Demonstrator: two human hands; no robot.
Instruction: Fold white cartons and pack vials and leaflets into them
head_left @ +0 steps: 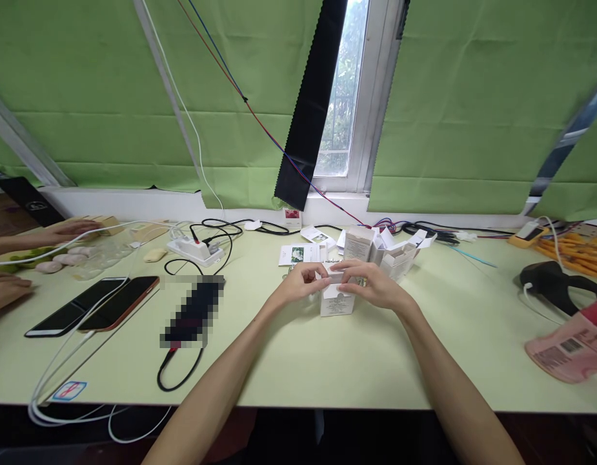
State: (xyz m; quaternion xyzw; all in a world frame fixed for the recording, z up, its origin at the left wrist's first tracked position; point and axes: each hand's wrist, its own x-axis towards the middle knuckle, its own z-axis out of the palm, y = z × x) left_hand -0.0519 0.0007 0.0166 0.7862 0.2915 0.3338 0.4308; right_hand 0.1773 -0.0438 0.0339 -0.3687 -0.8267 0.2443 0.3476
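Observation:
A small white cardboard box [337,305] with fine print on its front stands upright on the table before me. My left hand [303,282] is closed at its upper left edge, thumb and index finger pinching there. From the other side, my right hand [373,284] grips the upper right of the same box, its fingers bent over the top. The top flaps are partly hidden by my fingers. Just behind stand a closed-looking white box [359,244] and an open white box [399,259] with raised flaps. A printed card [289,256] lies behind my left hand.
To the left are a power strip [194,250], a blurred-out dark device [194,313], two phones, cables and another person's hands [73,229]. At right lie a black handheld device [545,284], a pink cylindrical container [569,349] and orange items [579,252]. The table's front edge runs below my forearms.

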